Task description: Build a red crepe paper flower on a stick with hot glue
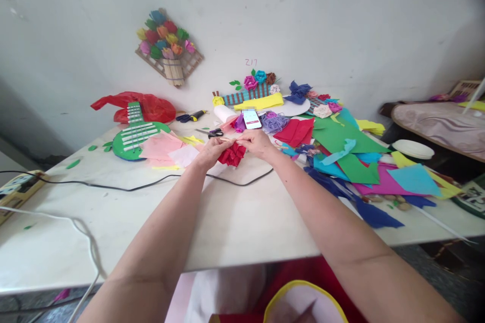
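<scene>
A crumpled red paper flower [232, 155] hangs between my two hands, just above the white table. My left hand [212, 151] grips its upper left side, fingers bent and pressed together. From the other side my right hand [259, 142] pinches its top edge, the fingertips of both hands nearly meeting. The fingers partly hide what lies at the pinch. Just beyond the hands are a pair of black-handled scissors [215, 133] and a phone with a lit screen [251, 120].
Left of the hands lie peach paper [161, 147] and a green guitar-shaped craft [131, 137]. On the right, coloured paper sheets [341, 136] are heaped. A black cable [131, 190] crosses the table [242, 227]. Yellow-handled pliers [197, 115] rest near the wall.
</scene>
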Motion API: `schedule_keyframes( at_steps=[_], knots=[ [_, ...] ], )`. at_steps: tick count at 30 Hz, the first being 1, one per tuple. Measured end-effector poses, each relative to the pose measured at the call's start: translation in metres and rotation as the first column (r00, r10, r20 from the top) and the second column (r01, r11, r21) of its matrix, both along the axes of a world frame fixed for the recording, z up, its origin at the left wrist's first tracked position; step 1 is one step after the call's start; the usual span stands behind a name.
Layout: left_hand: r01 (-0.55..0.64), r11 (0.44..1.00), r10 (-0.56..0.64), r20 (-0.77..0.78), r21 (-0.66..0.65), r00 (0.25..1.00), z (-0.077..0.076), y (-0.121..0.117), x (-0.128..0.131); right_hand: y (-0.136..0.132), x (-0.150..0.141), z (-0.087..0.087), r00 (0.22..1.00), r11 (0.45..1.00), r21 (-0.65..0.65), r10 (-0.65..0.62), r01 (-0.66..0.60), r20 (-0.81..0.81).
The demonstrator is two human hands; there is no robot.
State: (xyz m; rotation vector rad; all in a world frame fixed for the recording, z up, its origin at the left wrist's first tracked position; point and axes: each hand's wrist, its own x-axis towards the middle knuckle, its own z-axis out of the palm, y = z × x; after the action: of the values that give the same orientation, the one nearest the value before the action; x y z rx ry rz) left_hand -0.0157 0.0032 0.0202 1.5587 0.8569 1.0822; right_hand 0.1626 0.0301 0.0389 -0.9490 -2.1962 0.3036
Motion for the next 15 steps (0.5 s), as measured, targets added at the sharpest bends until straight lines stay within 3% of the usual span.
schedule_keyframes(
  at_steps=[8, 15],
  knots=[
    [-0.014, 1.000, 0.015, 0.058, -0.017, 0.998, -0.0028, 0.0038, -0.0006, -0.0018, -0.0007, -0.0008, 0.996, 0.988, 0.153, -0.043, 0.031, 0.075],
    [-0.026, 0.996, 0.043, 0.207, -0.082, 0.977, -0.0046, 0.0047, 0.0017, -0.0047, -0.0012, 0.0018, 0.993, 0.986, 0.162, -0.057, 0.040, 0.104]
  ],
)
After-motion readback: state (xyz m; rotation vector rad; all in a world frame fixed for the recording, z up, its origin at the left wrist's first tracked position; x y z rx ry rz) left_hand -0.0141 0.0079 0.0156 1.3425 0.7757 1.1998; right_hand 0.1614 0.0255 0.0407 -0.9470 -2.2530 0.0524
